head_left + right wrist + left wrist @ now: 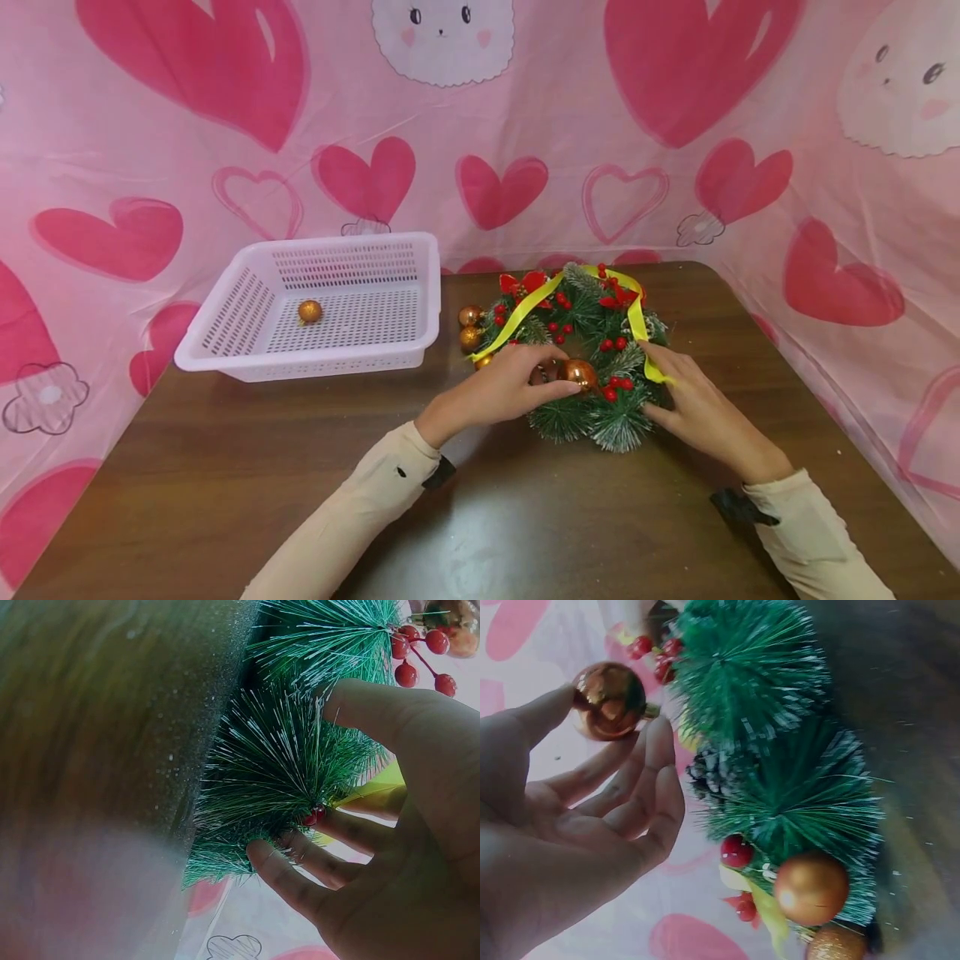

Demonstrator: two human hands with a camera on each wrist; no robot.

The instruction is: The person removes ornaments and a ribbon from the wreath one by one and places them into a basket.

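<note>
My left hand (pixel 510 383) pinches a shiny copper bauble (pixel 577 377) between thumb and fingers, over the near left part of a green wreath (pixel 628 421). In the left wrist view the bauble's metal cap points toward the greenery. Red berries (pixel 611 342), a pine cone (pixel 712 776) and a yellow ribbon (pixel 531 302) decorate the wreath. My right hand (pixel 701 408) rests against the wreath's right side with fingers spread, near the ribbon's end. More copper and gold baubles (pixel 471 337) sit along the wreath's left edge.
A white plastic basket (pixel 360 363) stands to the left on the brown wooden table (pixel 247 467), with one glittery gold bauble (pixel 310 312) inside. Behind the table hangs a pink cloth (pixel 577 108) printed with hearts.
</note>
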